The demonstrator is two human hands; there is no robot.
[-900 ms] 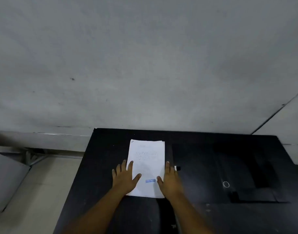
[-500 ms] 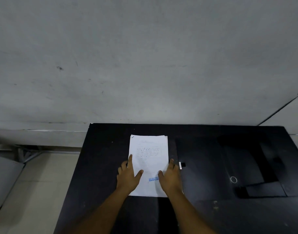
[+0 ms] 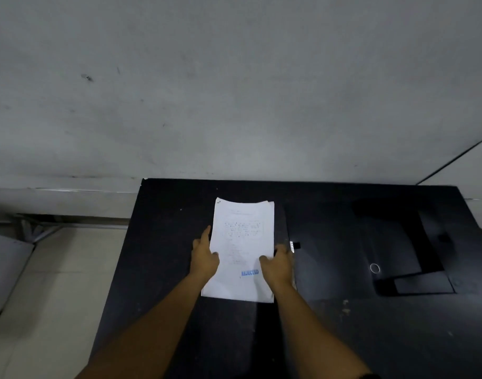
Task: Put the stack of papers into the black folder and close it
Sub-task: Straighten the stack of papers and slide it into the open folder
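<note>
Stack of papers (image 3: 241, 250) near the table's (image 3: 166, 242) far-left corner, gripped at both side edges by left hand (image 3: 205, 259) and right hand (image 3: 278, 266); black folder (image 3: 398, 247) open toward the right edge, not yet filled; insertion and closing remaining

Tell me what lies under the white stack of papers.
The white stack of papers rests on the black table; both hands grip its side edges. Whatever sits directly beneath the sheets is covered.
</note>
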